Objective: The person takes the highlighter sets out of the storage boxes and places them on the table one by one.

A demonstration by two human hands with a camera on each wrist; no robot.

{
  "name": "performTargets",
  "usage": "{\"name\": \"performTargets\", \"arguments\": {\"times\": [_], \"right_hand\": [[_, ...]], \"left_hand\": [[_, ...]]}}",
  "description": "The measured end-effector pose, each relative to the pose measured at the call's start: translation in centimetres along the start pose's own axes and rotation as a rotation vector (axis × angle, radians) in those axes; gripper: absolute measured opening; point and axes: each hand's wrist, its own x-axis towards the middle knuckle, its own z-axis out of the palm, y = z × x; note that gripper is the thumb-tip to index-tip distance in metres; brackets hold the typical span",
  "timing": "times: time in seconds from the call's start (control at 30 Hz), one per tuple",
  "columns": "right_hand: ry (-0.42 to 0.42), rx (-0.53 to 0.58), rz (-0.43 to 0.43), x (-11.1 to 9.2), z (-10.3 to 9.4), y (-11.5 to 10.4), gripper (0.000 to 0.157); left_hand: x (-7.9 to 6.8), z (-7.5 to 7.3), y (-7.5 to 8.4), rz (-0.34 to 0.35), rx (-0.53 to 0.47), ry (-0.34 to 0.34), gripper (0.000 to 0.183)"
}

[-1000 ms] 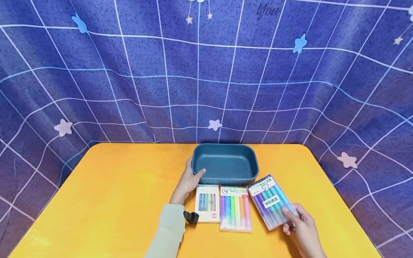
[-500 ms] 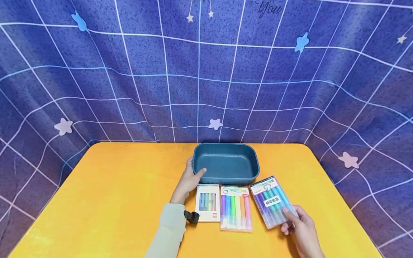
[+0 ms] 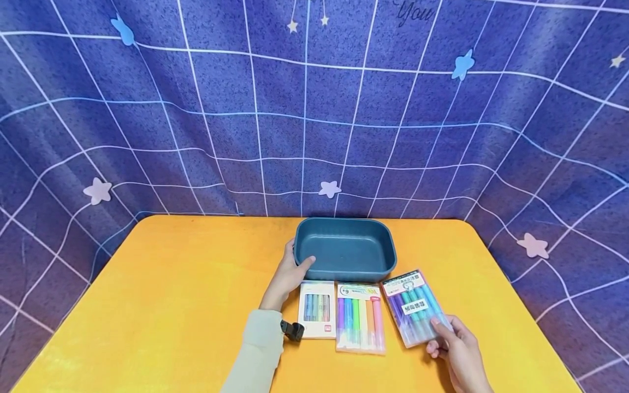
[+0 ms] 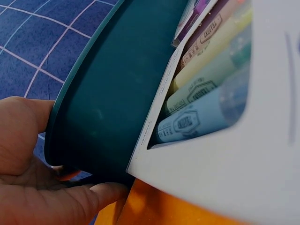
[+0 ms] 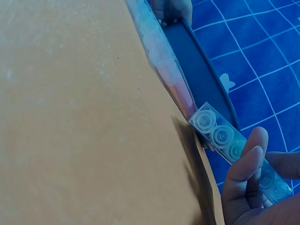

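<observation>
A dark teal plastic bin [image 3: 344, 274] stands at the back of the table, with nothing in it. My left hand [image 3: 286, 275] grips its left end, thumb over the near rim and fingers round the outside; the left wrist view shows the hand [image 4: 56, 159] at the bin's wall [image 4: 117, 79]. In my right hand [image 3: 459, 349], a clear pack of marker pens [image 3: 415, 308], purple to blue, is pinched by its near right corner and held at a slant. In the right wrist view this pack [image 5: 222, 137] shows its round pen ends, tilted above the table.
In front of the bin lie a white windowed box of pens [image 3: 316, 330] and a clear pack of rainbow-coloured markers [image 3: 361, 322], side by side. All rest on a yellow table [image 3: 187, 305]. A blue curtain with white lines [image 3: 275, 136] hangs behind and at both sides.
The pack in my right hand has turned slightly, its far end shifting a little to the right. My left hand keeps its grip on the bin. The head view has shifted slightly.
</observation>
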Motion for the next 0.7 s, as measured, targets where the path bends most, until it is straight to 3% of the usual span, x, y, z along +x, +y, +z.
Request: {"name": "performTargets", "arguments": {"times": [0.7], "right_hand": [[-0.023, -0.002, 0.071, 0.38, 0.27, 0.48, 0.025]], "left_hand": [[-0.13, -0.13, 0.18, 0.004, -0.011, -0.006, 0.073]]}}
